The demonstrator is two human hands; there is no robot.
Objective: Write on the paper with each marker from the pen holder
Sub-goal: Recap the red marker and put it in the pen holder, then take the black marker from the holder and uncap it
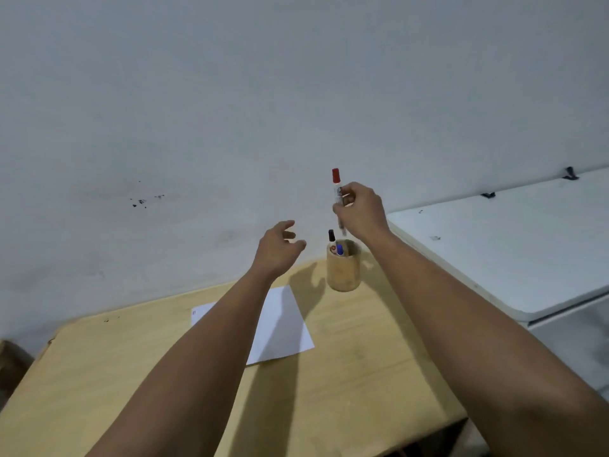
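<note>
Right hand [361, 211] grip on red marker [336, 192], pen holder [343, 270] with two markers

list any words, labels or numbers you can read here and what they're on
Nothing here reads clearly.
Red marker in the right hand: dark print on the white barrel, too blurred to read.
Paper: small red marks at its far left corner, too small to read.
Markers in the pen holder: a red label patch, unreadable.
</note>
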